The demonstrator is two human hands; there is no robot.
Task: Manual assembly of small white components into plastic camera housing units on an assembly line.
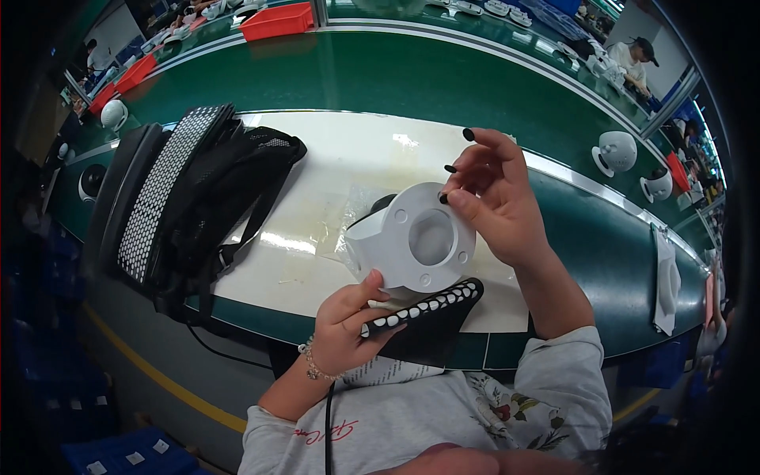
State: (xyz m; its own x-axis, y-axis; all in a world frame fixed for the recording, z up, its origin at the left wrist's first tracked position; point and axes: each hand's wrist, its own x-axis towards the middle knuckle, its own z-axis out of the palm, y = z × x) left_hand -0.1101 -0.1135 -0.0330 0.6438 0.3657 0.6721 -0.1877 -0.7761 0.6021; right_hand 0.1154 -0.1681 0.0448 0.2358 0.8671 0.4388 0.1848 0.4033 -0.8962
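In my left hand [342, 321] I hold a white plastic base [368, 245] with a large round opening and several small round recesses. That same hand grips a black strip with white round spots [435, 305] beneath the base. My right hand [495, 202] is raised at the base's right rim, index and middle fingers spread. Small round black pads [450, 169] appear on its fingertips, and one [443, 198] is at the thumb tip, close to the rim; whether it touches the base I cannot tell. A dark object [384, 204] is partly hidden behind the base.
Black spotted sheets [170, 186] and crumpled black material [245, 174] pile up at the left of the white work mat [336, 138]. Clear plastic film [348, 226] lies beside the base. White rounded housings [616, 152] stand on the green bench [396, 67]. Another person [633, 63] sits far right.
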